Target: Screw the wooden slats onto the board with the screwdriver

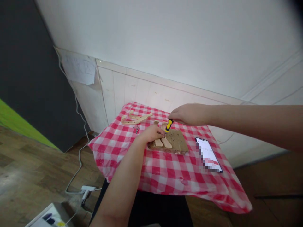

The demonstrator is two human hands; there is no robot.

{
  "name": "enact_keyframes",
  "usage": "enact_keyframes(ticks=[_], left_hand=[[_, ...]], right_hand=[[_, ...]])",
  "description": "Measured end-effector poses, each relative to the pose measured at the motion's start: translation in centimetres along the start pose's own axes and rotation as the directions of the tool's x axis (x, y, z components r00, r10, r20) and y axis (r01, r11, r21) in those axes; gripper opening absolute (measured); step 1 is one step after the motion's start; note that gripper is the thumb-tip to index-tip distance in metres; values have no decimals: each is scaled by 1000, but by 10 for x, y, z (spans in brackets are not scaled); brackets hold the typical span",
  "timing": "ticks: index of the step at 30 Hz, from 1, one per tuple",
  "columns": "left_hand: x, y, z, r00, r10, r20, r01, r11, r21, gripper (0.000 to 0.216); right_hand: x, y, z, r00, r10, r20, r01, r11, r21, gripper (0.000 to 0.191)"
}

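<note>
My right hand (188, 113) is closed around the top of a yellow and black screwdriver (169, 125), which points down toward a brown board (178, 142). Two pale wooden hooks lie side by side on this board, and the screwdriver's tip meets the right wooden hook (167, 143). Just left of the tip, my left hand (153, 133) grips that piece with bent fingers and partly covers the left wooden hook (158, 143). Whether a screw sits under the tip is too small to tell.
More wooden hooks (139, 119) lie at the table's back left, with several screws (136, 129) near them. A phone (209, 154) rests on the red checked tablecloth (165, 173) at the right. Behind stands a white wall (165, 47); a cable (80, 157) runs down on the left.
</note>
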State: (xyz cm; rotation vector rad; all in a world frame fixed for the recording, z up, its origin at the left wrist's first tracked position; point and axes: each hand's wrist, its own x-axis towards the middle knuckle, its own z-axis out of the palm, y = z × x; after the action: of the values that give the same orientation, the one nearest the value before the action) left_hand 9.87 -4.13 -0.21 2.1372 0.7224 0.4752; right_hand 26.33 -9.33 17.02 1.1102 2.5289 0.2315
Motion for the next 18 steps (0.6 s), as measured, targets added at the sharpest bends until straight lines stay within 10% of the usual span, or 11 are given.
enact_keyframes(ticks=[18], left_hand=[[0, -2, 1, 1000, 9, -7, -8, 999, 39, 21]], right_hand=[[0, -8, 1, 997, -67, 39, 60, 985, 163, 40]])
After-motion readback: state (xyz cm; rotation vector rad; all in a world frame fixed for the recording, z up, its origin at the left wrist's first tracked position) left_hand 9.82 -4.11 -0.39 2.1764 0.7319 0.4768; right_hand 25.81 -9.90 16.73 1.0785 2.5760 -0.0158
